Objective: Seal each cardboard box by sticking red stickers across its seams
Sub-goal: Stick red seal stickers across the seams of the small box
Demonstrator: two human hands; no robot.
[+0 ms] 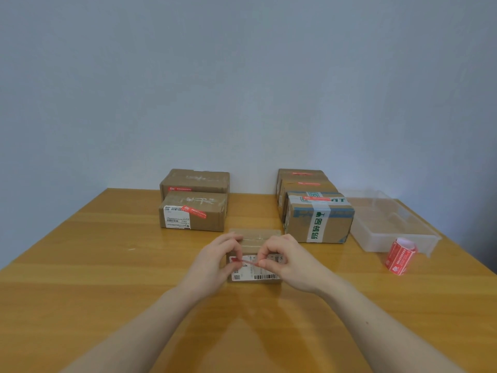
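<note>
A narrow red sticker strip [245,263] is pinched at its ends by the left hand [215,262] and the right hand [285,261], stretched just above a small brown cardboard box with a white barcode label [255,265]. The box rests on the wooden table [107,278]. A red sticker roll [400,255] lies well right of the box.

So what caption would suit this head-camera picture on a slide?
Both hands, left hand and right hand, stretch a red sticker over a small cardboard box on the wooden table.
</note>
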